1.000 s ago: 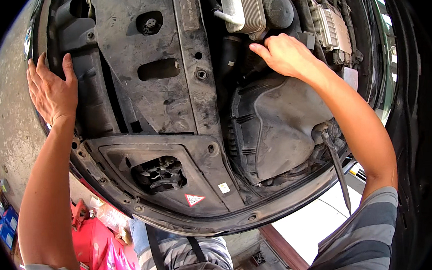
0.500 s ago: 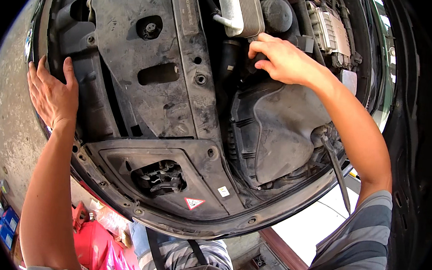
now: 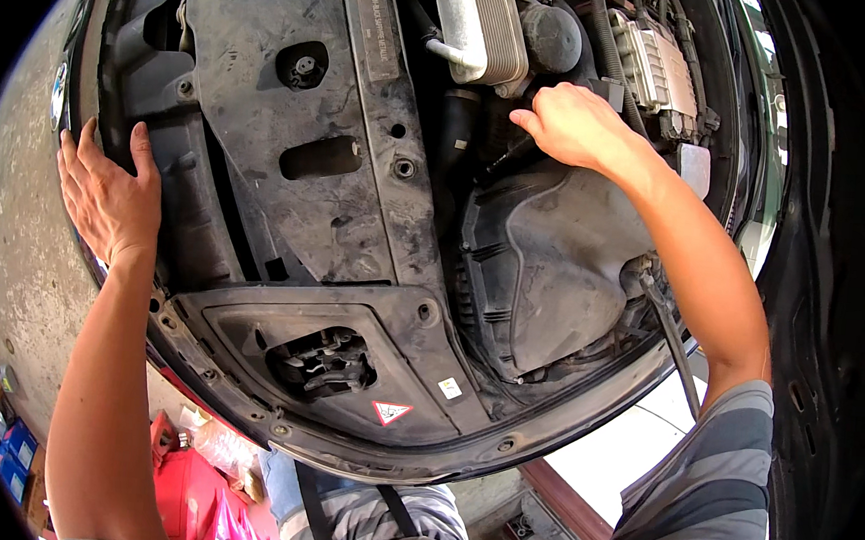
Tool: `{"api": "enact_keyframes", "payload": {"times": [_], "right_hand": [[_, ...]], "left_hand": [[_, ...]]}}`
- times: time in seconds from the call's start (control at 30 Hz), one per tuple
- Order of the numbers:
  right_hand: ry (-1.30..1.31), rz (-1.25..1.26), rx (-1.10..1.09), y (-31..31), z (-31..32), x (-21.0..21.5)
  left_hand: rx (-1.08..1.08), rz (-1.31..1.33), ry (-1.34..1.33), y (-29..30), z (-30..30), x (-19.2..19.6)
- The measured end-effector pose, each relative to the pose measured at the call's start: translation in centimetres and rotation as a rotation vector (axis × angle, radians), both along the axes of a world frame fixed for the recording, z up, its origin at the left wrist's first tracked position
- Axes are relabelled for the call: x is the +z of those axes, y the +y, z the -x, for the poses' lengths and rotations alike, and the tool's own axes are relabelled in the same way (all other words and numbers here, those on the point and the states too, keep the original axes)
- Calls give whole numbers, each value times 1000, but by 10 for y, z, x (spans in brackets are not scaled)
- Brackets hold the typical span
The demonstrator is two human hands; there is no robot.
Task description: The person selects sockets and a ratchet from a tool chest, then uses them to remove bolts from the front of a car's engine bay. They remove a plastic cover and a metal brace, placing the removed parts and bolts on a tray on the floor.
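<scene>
My left hand (image 3: 112,192) rests with fingers spread on the front edge of an open car engine bay, beside a black plastic cover panel (image 3: 253,117). Over on the right, my right hand (image 3: 578,128) is curled down into the engine bay, its fingertips hidden beneath it. A thin dark rod (image 3: 503,163) slants out below that hand; whether the fingers hold it is hard to see. Just beyond the hand are a finned metal cooler (image 3: 484,33) and a round black cap (image 3: 552,40). Nearer me lies a large smooth black housing (image 3: 574,260).
A hood support strut (image 3: 676,342) rises at the right. The black front trim (image 3: 330,448) curves close to my body. A ribbed hose (image 3: 602,31) and a pale finned unit (image 3: 652,65) sit at the far right. Blue boxes (image 3: 16,457) and a red bag (image 3: 192,484) are on the floor.
My right hand has shifted slightly right and nearer me, its fingers curling further down; more of the dark rod shows below it. My left hand keeps its place on the edge.
</scene>
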State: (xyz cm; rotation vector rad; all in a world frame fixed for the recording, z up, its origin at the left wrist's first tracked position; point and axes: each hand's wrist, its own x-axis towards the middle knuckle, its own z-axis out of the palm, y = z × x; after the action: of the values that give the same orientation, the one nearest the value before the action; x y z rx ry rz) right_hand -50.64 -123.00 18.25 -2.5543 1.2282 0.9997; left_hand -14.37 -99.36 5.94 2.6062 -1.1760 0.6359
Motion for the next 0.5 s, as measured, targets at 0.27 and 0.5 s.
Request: {"api": "enact_keyframes", "payload": {"times": [0.27,0.5], "right_hand": [[-366,0,87,7,18,-2],[-648,-102,271,6,38,2]], "left_hand": [[-2,-7,29,0,0,-1],[4,-23,3,-1,1,-1]]}}
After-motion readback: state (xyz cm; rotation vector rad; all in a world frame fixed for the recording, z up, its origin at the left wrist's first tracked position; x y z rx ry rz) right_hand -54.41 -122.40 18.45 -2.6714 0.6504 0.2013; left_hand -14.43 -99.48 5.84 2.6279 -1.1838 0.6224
